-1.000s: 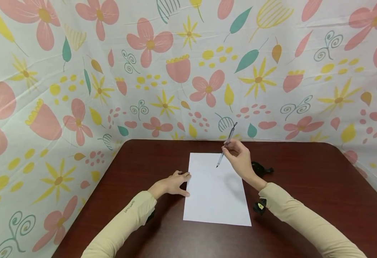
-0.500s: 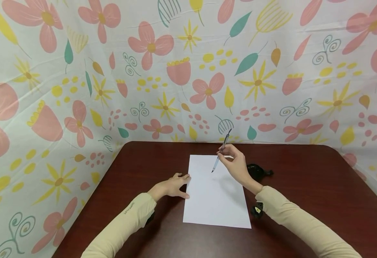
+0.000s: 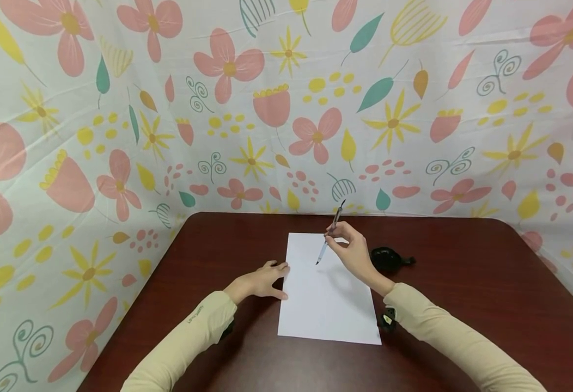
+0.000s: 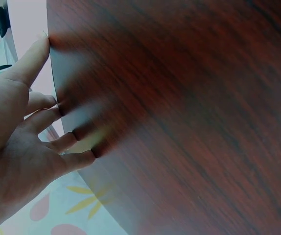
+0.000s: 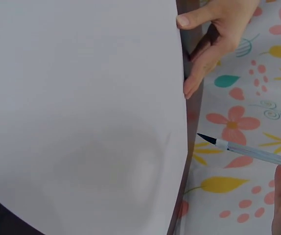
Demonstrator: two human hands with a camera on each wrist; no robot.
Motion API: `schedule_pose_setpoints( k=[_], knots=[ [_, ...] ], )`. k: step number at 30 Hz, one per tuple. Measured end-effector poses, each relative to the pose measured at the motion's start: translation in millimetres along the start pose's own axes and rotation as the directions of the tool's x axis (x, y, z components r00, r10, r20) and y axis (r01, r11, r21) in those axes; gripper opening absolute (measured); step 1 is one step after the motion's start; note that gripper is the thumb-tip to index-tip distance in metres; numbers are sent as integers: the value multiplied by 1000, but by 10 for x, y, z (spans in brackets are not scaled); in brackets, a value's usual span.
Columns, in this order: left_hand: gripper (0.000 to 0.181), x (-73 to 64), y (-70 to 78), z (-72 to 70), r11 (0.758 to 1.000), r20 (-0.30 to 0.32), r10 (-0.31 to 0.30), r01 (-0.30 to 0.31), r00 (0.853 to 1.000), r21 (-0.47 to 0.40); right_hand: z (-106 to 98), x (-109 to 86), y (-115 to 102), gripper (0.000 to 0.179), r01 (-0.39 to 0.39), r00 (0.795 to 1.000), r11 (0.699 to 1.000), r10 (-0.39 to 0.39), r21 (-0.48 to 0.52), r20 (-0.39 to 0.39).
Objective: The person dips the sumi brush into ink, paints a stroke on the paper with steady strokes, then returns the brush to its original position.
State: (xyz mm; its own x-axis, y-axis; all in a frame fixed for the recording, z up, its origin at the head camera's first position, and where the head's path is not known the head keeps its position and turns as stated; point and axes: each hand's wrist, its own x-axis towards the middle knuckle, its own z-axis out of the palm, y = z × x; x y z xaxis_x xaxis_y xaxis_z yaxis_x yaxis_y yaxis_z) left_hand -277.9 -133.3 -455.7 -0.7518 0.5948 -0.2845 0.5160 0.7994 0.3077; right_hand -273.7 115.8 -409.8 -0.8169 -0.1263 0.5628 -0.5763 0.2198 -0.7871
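Note:
A blank white sheet of paper (image 3: 316, 310) lies on the dark wooden table. My left hand (image 3: 263, 280) rests at its left edge, fingers spread, thumb and fingertips right at the paper's border; the left wrist view shows this hand (image 4: 28, 117) from the palm side. Above the upper part of the sheet, my right hand (image 3: 352, 250) pinches a slim brush pen (image 3: 322, 253) between thumb and fingers. It is tilted, its dark pointed tip down and left, close over the paper. The right wrist view shows the brush pen (image 5: 258, 154) with its black tip and pale barrel.
A black rounded object with a short stub (image 3: 386, 259) sits on the table beyond my right wrist. A small black device with a yellow mark (image 3: 388, 319) is at the right cuff. Flower-patterned cloth (image 3: 267, 109) hangs behind and left of the table (image 3: 463, 294).
My right hand has moved left and slightly nearer to me with the brush pen, its tip shifting over the sheet. More of the black object shows. The left hand stays in place.

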Motion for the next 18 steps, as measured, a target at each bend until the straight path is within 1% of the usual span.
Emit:
schedule_pose_setpoints(
  k=[7,11,18],
  knots=[
    [81,15,-13,4,1000,2,7,-7,1000,16,47,-18,-8,16,-1,1000,1000,1,1,13],
    [81,19,-6,-1,1000,1,-6,6,1000,18,73,-16,-7,18,10,1000,1000,-10,17,20],
    [82,32,-6,-3,1000,-18,-21,21,1000,13,110,-37,9,16,-12,1000,1000,11,16,28]
  ],
)
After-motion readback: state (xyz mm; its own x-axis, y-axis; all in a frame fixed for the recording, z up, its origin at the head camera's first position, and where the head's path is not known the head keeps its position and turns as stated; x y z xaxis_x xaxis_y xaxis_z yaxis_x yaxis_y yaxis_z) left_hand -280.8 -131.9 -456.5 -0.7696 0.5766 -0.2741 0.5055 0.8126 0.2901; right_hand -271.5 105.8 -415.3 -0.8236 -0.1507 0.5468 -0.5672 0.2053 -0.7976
